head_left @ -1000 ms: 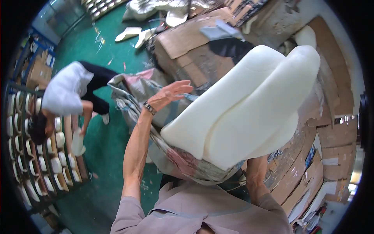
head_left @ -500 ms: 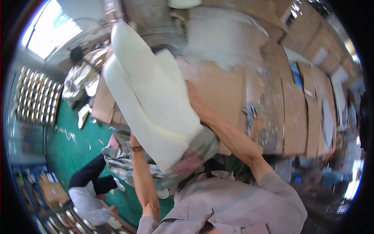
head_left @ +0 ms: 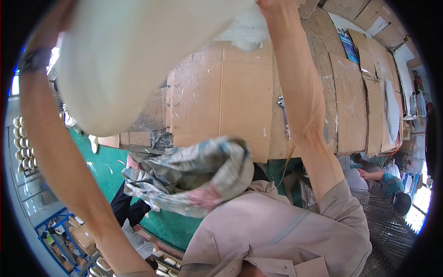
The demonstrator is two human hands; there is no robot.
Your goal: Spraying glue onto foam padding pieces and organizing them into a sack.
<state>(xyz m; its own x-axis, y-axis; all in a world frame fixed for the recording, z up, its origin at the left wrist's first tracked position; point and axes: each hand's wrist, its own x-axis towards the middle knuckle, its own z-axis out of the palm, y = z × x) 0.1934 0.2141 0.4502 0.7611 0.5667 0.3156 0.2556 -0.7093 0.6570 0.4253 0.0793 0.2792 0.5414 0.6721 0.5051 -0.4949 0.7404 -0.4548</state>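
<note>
A large cream-white moulded piece, foam by its look [head_left: 110,60], fills the upper left, raised close to the camera and blurred. My left hand [head_left: 56,21], dark and smeared at the upper left rim, grips its left edge; a dark band circles that wrist. On its right edge is my right hand [head_left: 273,4], partly cut off by the top of the picture, its fingers mostly hidden. Both arms are stretched up and forward. Below the piece, in front of my body, a crumpled grey-blue patterned cloth sack [head_left: 184,177] gapes open at the table's near edge.
Cardboard sheets [head_left: 244,101] cover the worktable ahead. A metal hand tool [head_left: 284,111] lies beside my right forearm. A person [head_left: 138,240] is low at the left near blue shelving [head_left: 60,231]; another person [head_left: 387,180] is at the right behind wire racks. Green floor [head_left: 180,233] shows.
My two hands have lifted the cream-white piece up and away to the upper left, toward the camera. The sack behind it now shows in full, as does more cardboard on the table.
</note>
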